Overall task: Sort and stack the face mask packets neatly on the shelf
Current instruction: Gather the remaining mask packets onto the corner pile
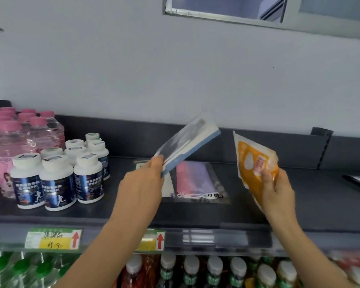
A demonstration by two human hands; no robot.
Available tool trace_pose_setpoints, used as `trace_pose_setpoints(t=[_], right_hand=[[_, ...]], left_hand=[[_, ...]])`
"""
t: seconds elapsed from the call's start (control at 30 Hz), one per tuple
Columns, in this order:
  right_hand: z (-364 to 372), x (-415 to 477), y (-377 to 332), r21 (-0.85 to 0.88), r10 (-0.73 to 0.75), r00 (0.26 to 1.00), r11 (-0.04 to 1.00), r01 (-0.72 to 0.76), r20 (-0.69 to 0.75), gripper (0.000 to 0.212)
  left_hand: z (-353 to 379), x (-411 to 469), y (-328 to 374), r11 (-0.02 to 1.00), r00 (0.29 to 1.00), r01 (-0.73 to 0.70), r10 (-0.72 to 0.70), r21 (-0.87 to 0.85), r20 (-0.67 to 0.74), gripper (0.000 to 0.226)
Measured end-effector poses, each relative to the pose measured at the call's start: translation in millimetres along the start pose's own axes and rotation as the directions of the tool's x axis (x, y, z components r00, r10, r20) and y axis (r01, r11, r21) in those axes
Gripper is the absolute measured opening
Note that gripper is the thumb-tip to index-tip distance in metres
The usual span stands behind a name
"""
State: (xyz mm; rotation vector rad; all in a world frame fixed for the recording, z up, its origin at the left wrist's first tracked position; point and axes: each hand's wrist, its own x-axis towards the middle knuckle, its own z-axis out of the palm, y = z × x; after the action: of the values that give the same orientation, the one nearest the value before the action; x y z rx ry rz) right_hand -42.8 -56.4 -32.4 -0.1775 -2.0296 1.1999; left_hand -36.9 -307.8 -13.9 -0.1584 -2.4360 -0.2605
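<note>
Slippage is the risk: left hand [141, 183] pinches the blue-edged packet [187, 142] by one corner, right hand [279, 188] clasps the orange packet [256, 163], both above the shelf [299, 204]; slick film could drop askew onto the pink-purple packet [195, 181].

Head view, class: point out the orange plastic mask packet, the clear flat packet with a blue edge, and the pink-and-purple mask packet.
orange plastic mask packet [253, 156], head view, its printed front.
clear flat packet with a blue edge [179, 142], head view, its clear face.
pink-and-purple mask packet [195, 177], head view, its middle.
</note>
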Motion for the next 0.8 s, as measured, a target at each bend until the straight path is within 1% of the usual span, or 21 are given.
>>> trace_pose_setpoints(t=[0.07, 0.17, 0.23, 0.27, 0.33, 0.37, 0.4, 0.43, 0.47, 0.5, 0.53, 0.57, 0.6, 0.63, 0.67, 0.7, 0.73, 0.8], right_hand=[[-6.9, 4.3, 1.0, 0.113, 0.093, 0.992, 0.99, -0.083, -0.089, 0.027], [-25.0, 10.6, 7.1, 0.18, 0.174, 0.964, 0.974, -0.138, -0.201, 0.033], [-39.8, 12.4, 13.5, 0.178, 0.169, 0.957, 0.976, -0.129, -0.235, 0.033], [-47.2, 12.5, 16.6, 0.152, 0.148, 0.96, 0.982, -0.113, -0.239, 0.034], [-61.0, 11.4, 21.7, 0.058, 0.076, 0.971, 0.996, -0.065, -0.225, 0.036], [-67.1, 11.3, 25.2, 0.004, 0.039, 0.978, 0.999, -0.04, -0.204, 0.036], [-72.1, 11.6, 29.5, -0.05, 0.006, 0.986, 0.999, -0.014, -0.166, 0.035], [-76.1, 11.8, 32.8, -0.107, -0.027, 0.994, 0.994, 0.016, -0.106, 0.035], [-79.5, 11.5, 36.5, -0.17, -0.058, 0.998, 0.984, 0.055, -0.015, 0.035], [-82.0, 11.6, 40.6, -0.229, -0.089, 0.991, 0.967, 0.111, 0.102, 0.034], [-83.8, 11.5, 44.9, -0.279, -0.1, 0.968, 0.946, 0.165, 0.231, 0.033], [-84.3, 11.3, 49.3, -0.332, -0.09, 0.932, 0.919, 0.213, 0.351, 0.032], [-84.2, 11.2, 52.4, -0.404, -0.067, 0.895, 0.876, 0.264, 0.44, 0.034], [-84.4, 11.1, 53.5, -0.468, -0.053, 0.872, 0.827, 0.311, 0.487, 0.036], [-84.4, 11.3, 54.6, -0.5, -0.059, 0.862, 0.794, 0.346, 0.503, 0.038], [-83.8, 11.7, 56.2, -0.489, -0.087, 0.863, 0.793, 0.363, 0.498, 0.038], [-83.2, 12.2, 57.4, -0.459, -0.112, 0.869, 0.813, 0.359, 0.482, 0.036], [-82.2, 12.9, 59.8, -0.419, -0.136, 0.887, 0.843, 0.337, 0.441, 0.034]], left_hand=[[3.4, -6.5, 28.4, 0.991, 0.985, -0.134, 0.132, 0.012, 0.116, 0.034], [23.5, -13.2, 59.2, 0.96, 0.914, -0.278, 0.26, 0.013, 0.312, 0.037], [35.3, -13.4, 71.6, 0.946, 0.864, -0.323, 0.306, -0.027, 0.4, 0.042], [37.5, -12.1, 78.1, 0.944, 0.844, -0.313, 0.327, -0.104, 0.426, 0.042], [36.3, -6.2, 87.9, 0.919, 0.815, -0.203, 0.35, -0.337, 0.462, 0.038], [35.1, -2.4, 90.9, 0.895, 0.783, -0.114, 0.348, -0.432, 0.515, 0.042], [35.1, 1.5, 93.0, 0.867, 0.736, -0.02, 0.35, -0.498, 0.58, 0.047], [37.4, 6.0, 93.7, 0.856, 0.689, 0.045, 0.346, -0.515, 0.636, 0.052], [41.0, 10.8, 94.1, 0.851, 0.673, 0.088, 0.332, -0.518, 0.661, 0.058], [45.6, 14.5, 94.8, 0.845, 0.696, 0.128, 0.297, -0.52, 0.654, 0.067], [49.4, 17.0, 97.0, 0.838, 0.741, 0.18, 0.229, -0.516, 0.632, 0.074], [52.5, 18.3, 100.4, 0.837, 0.786, 0.233, 0.138, -0.495, 0.603, 0.075], [55.0, 19.5, 104.2, 0.843, 0.822, 0.265, 0.056, -0.468, 0.567, 0.072], [56.3, 20.4, 108.3, 0.848, 0.843, 0.291, -0.008, -0.443, 0.539, 0.073], [56.6, 21.1, 112.2, 0.836, 0.851, 0.327, -0.058, -0.441, 0.522, 0.076], [56.9, 21.7, 115.5, 0.796, 0.854, 0.378, -0.102, -0.473, 0.51, 0.082], [57.3, 22.7, 117.5, 0.731, 0.852, 0.435, -0.147, -0.526, 0.502, 0.088], [58.2, 24.9, 120.5, 0.539, 0.822, 0.552, -0.22, -0.637, 0.526, 0.098]])
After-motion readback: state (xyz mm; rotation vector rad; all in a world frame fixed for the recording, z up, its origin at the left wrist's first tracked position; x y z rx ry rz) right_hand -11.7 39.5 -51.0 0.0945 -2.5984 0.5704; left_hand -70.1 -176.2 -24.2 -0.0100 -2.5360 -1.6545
